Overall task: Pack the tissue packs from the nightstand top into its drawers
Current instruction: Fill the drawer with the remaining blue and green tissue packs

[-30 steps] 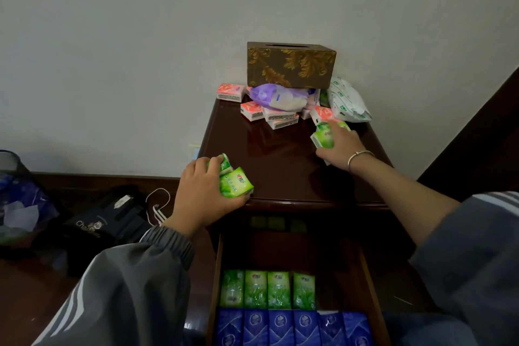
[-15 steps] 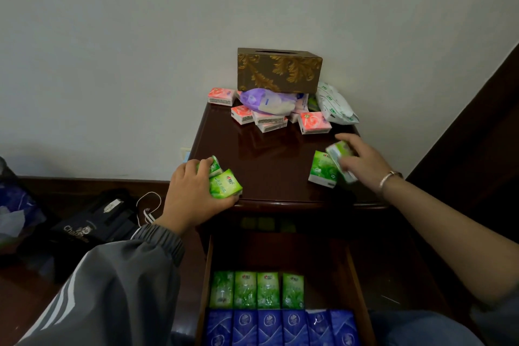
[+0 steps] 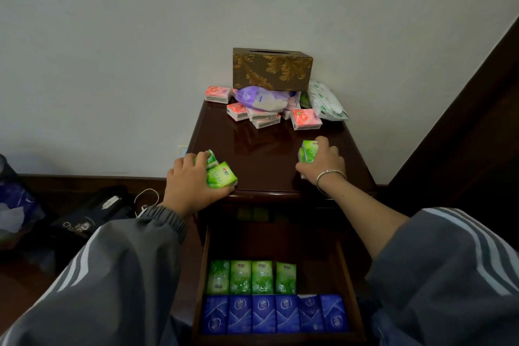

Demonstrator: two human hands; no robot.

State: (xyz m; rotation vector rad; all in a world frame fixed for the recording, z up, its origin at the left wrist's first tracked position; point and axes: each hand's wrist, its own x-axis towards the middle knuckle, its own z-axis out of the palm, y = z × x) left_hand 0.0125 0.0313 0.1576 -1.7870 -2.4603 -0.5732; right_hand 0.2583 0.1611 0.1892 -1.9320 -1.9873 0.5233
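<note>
Left hand (image 3: 193, 181) grips two green packs (image 3: 222, 175) at the nightstand's (image 3: 266, 154) near-left edge. Right hand (image 3: 324, 164) grips another green pair (image 3: 309, 150) near-right. I reckon I'm gathering by colour, to extend the green row (image 3: 251, 277) in the open drawer (image 3: 320, 267). Pink packs (image 3: 305, 118) sit far back.

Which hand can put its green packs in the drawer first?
Probably the left hand: its green packs sit at the nightstand's front edge, just above the open drawer. The right hand holds its packs farther back.
</note>
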